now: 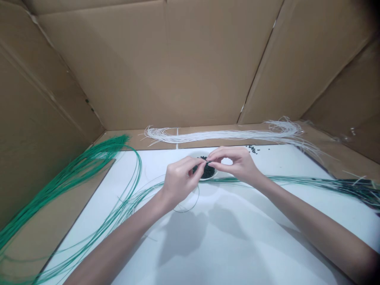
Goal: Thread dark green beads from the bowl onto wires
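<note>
- We see cardboard walls (178, 67) around a white board (261, 225).
- Green strands (89, 166) heap at the left; white strands (222, 136) lie along the far side.
- We find the left hand (181, 177) and right hand (239, 163) fingertip to fingertip, pinching a tiny piece (207, 161), perhaps a bead, too small to be sure.
- Beneath, a white bowl (215, 174) holds dark beads (208, 171).
- Loose dark bits (253, 149) lie beyond the right hand.

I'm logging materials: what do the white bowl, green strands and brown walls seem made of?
White bowl: smooth, perhaps plastic or ceramic; too little shows to say.
Green strands: perhaps plastic or coated wire, judging by even colour and loose curves; finish unclear.
Brown walls: matt cardboard, by their colour, creases and seams.
</note>
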Demonstrator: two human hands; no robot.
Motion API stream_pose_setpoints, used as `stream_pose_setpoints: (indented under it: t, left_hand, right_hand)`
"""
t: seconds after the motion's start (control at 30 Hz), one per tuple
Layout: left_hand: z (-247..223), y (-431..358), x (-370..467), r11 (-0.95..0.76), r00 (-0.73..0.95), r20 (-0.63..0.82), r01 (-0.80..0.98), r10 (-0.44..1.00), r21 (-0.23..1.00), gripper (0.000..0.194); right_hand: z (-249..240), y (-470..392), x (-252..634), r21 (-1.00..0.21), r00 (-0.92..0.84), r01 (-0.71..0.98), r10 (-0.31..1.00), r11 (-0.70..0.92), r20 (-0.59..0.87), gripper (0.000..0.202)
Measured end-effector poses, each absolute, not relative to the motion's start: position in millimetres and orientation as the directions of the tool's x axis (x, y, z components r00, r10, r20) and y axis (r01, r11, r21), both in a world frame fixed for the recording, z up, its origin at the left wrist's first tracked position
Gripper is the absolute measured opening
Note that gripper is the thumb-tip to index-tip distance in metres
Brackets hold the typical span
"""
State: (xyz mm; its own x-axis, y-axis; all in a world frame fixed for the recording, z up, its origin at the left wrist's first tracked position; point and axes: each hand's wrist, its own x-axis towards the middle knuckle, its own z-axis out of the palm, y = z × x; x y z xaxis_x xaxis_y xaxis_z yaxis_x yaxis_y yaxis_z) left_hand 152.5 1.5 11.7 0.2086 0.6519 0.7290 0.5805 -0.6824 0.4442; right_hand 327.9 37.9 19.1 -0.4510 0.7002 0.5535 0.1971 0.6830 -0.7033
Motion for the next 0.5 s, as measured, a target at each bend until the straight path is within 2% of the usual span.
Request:
stream_pose_setpoints:
  t: [0.5]
  left_hand:
    - [8.5, 2.8, 152.2, -0.698, 0.223, 0.741, 0.579, 0.633, 0.422, 0.012]
  right_hand:
    - [18.8, 36.7, 325.6, -0.638, -0.456, 0.230, 0.661, 0.735, 0.597, 0.008]
